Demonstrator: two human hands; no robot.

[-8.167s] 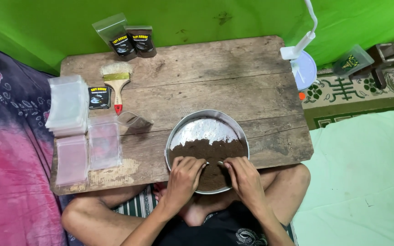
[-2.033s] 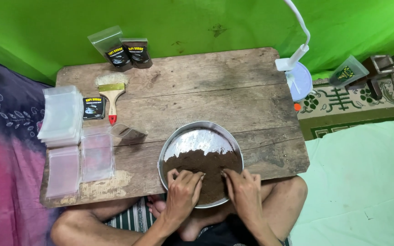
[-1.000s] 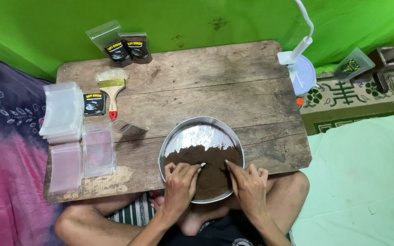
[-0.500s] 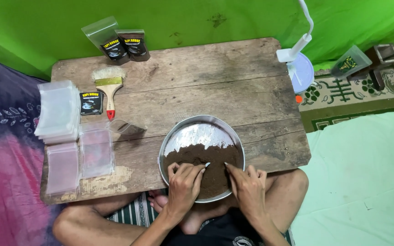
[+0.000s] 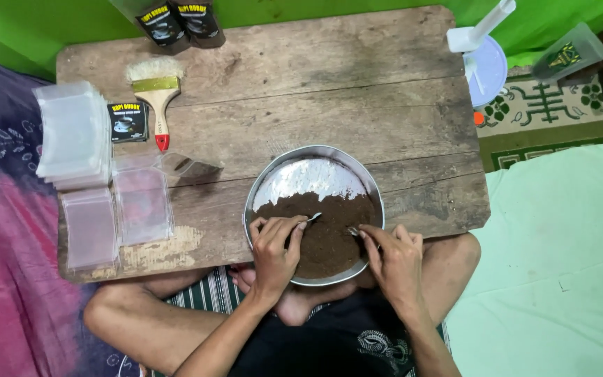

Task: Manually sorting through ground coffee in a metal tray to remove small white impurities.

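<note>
- Worn wooden table (image 5: 357, 91) across the middle of the frame, planks cracked and pale, a lighter scuffed patch at the lower left corner.
- Bright green wall or cloth (image 5: 357, 8) along the top edge; purple and pink patterned fabric (image 5: 8, 230) down the left side; pale green sheet (image 5: 567, 265) at the lower right, with a patterned rug (image 5: 546, 112) above it.
- Round metal pan (image 5: 314, 209) at the near edge of the table, lower centre, partly overhanging toward the lap; brown powder (image 5: 329, 230) filling its lower half, bare shiny metal above.
- Left hand (image 5: 277, 251) over the pan's left part, fingers closed around a small spoon (image 5: 313, 217) whose bowl lies on the powder.
- Right hand (image 5: 396, 262) at the pan's lower right rim, fingertips pinched on a small metal piece (image 5: 352, 230); too small to tell what kind.
- Stacks of clear plastic bags (image 5: 75, 136) at the left of the table, flatter clear pouches (image 5: 116, 216) below them, one loose pouch (image 5: 190, 167) just beside.
- Paintbrush (image 5: 156, 91) with pale bristles and red-tipped handle at upper left, a small dark packet (image 5: 128, 121) touching its left side.
- Two dark pouches (image 5: 179, 21) cut off by the top edge.
- White lamp-like stand (image 5: 483, 42) at upper right, partly out of frame; clear container (image 5: 570, 52) beyond it.
- Bare crossed legs, striped cloth and dark shirt at the bottom, partly hidden under the table and pan.
</note>
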